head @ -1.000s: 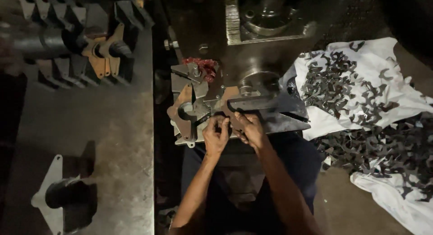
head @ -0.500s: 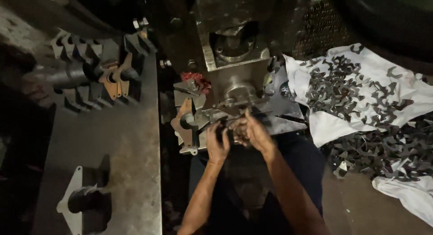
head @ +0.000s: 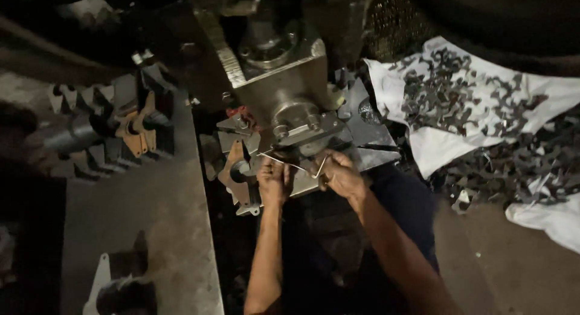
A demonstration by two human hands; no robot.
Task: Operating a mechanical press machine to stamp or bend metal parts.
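Both hands are shut on one thin bent metal blank [head: 294, 165], a pale strip that runs left to right across the front of the press die. The left hand [head: 273, 181] has its grip closed on the left end, knuckles up, fingers curled tight over the strip. The right hand [head: 339, 175] pinches the right end, where the strip kinks down into a short leg; its grip is closed too, thumb toward the middle. So the blank's long axis lies crosswise, spanning the gap between the two hands, and neither hand is clearly the nearer one: each holds an end.

Straight out from the grips, on the far side, sits the die block [head: 300, 129] with its round boss and bolt heads, just beyond the strip and, as far as I can tell, touching or nearly touching it. Above that rises the heavy press head [head: 273, 61]. Under and left of the left hand lies a rusty brown plate with a round hole [head: 237, 170].

Further left, the grey steel counter [head: 151, 230] carries a row of dark and orange brackets [head: 130, 130] at its far end. Off to the right, well apart from the hands, a white cloth [head: 435, 146] on the floor holds a heap of small dark stamped pieces [head: 447, 94]
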